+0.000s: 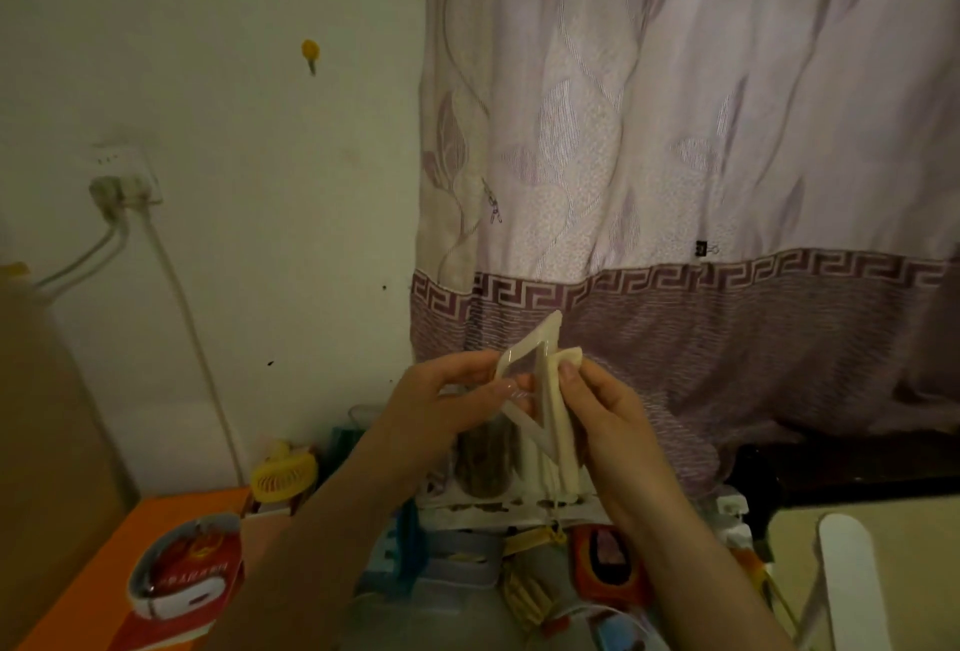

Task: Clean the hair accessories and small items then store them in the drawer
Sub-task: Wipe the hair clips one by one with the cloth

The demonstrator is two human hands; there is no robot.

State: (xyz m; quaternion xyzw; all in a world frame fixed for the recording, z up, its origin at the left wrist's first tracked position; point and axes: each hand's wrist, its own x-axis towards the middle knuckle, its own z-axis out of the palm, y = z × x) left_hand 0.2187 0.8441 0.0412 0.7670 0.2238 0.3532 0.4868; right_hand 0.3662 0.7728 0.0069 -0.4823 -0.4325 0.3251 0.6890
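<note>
You have the cream hair clip point(540, 390) raised in front of you, above the cluttered table and clear of everything on it. It looks like smooth, glossy plastic: an angular, triangle-like outline of flat bars, with long pale prongs running down toward your right wrist. Your left hand point(457, 390) pinches its left corner between thumb and fingertips, which steadies the frame and turns its faces toward you. Your right hand point(597, 406) is closed on a small pale wad, cloth or tissue point(571, 356), pressed against the clip's right bar; I judge this a wiping grip, with one hand anchoring and the other rubbing. Held this high, the piece catches what dim light there is, so you can probably see the dirt better.

Below your wrists, near the table's back edge, stands a clear jar point(480, 463) with brownish contents on a white rack. To the left sits a small yellow fan point(284, 478), and at the left edge an orange surface point(104, 572) carries a red-and-white packet point(184, 577). Behind all this hangs a pale mauve curtain point(675, 130), woven with leaf shapes and a key-pattern band. No drawer shows plainly, so storing is not yet begun.
</note>
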